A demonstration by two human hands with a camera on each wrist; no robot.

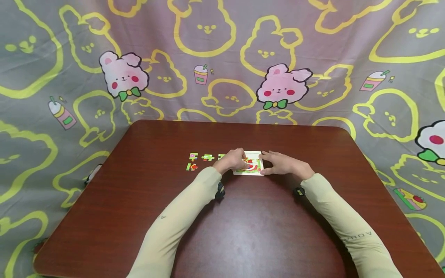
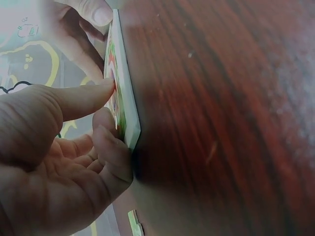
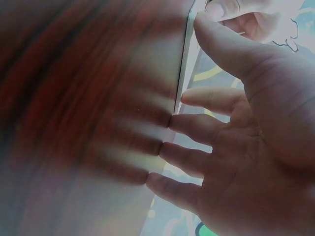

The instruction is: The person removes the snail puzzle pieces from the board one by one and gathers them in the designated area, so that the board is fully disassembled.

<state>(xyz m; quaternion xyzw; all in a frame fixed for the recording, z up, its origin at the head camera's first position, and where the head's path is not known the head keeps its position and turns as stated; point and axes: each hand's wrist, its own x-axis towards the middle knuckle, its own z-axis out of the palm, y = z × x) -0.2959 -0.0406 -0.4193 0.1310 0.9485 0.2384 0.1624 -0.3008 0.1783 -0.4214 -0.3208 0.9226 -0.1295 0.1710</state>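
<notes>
A white-rimmed puzzle tray (image 1: 248, 174) lies flat on the table, with colourful pieces filling its lower part and a bare white area at the top. My left hand (image 1: 232, 159) reaches over the tray's left side. In the left wrist view its thumb (image 2: 88, 98) presses down on the picture, and the curled fingers close round a puzzle piece (image 2: 121, 117) at the near end; I cannot tell whether that piece is seated. My right hand (image 1: 283, 164) steadies the right edge, thumb at the rim and fingers (image 3: 197, 129) straight and spread, tips on the table.
Left of the tray lie loose jigsaw pieces: a pink-and-green one (image 1: 193, 156), a green one (image 1: 208, 157), a red-and-green one (image 1: 192, 166), and another (image 1: 220, 156) partly behind my left hand. The brown table (image 1: 167, 139) ends at a patterned curtain (image 1: 222, 69).
</notes>
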